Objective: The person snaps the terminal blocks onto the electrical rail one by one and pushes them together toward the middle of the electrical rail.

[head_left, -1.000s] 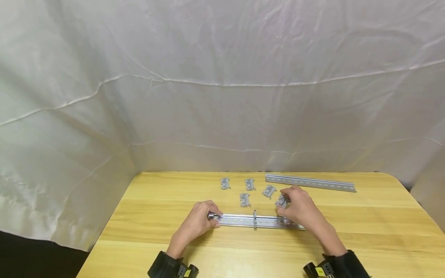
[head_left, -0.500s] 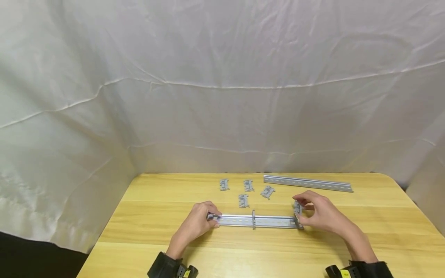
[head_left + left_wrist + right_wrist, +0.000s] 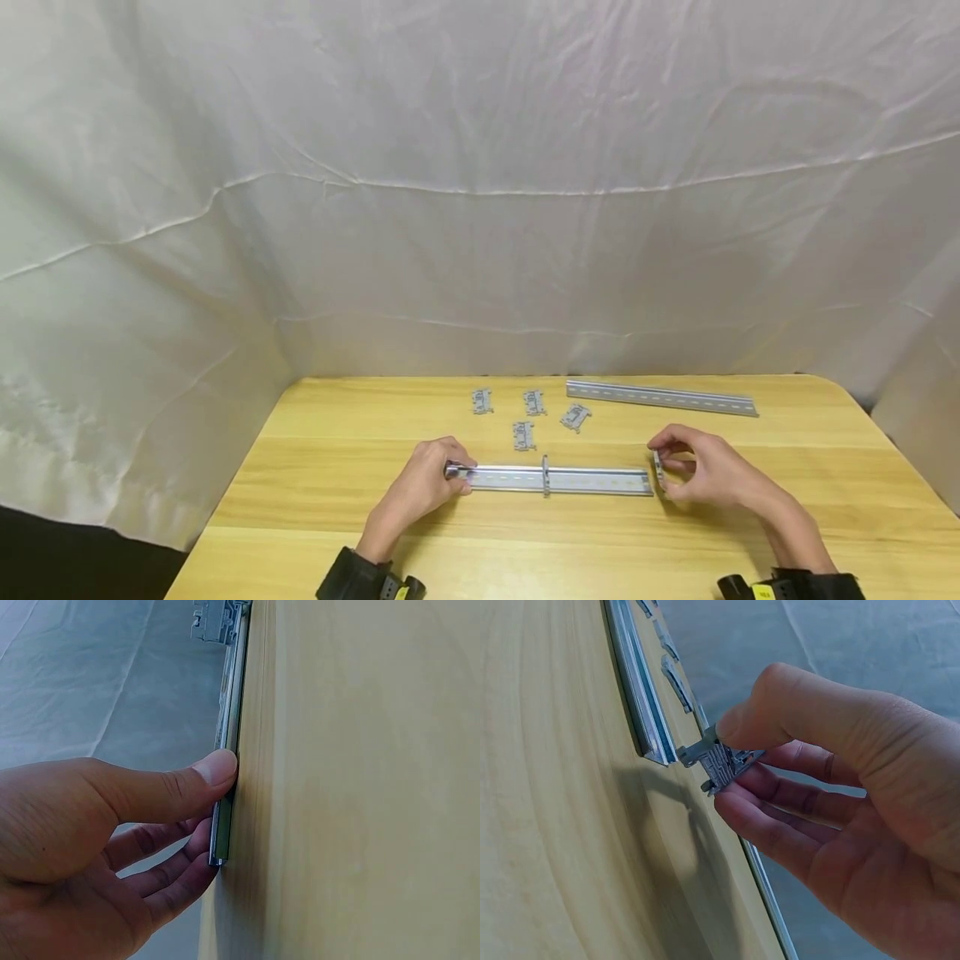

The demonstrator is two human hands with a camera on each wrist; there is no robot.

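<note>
My left hand (image 3: 423, 477) grips the left end of a slotted metal DIN rail (image 3: 600, 481), thumb along the near edge and fingers on the far side. One grey terminal block (image 3: 546, 475) stands upright across the rail's middle; part of it also shows at the top of the left wrist view. Just off the rail's right end, my right hand (image 3: 708, 472) pinches a second terminal block (image 3: 724, 761) between thumb and fingers. In the right wrist view, that block's clip side points toward the rail's end, and the fingers hide its far part.
Several loose grey terminal blocks (image 3: 523, 436) lie flat on the wooden table (image 3: 480, 546) behind the rail. Another DIN rail (image 3: 663, 397) lies at the back right. A pale fabric curtain (image 3: 465, 250) stands behind and at the sides.
My right hand has carried its terminal block from behind the rail rightward to the rail's right end, turning it edge-on. My left hand keeps its grip on the rail.
</note>
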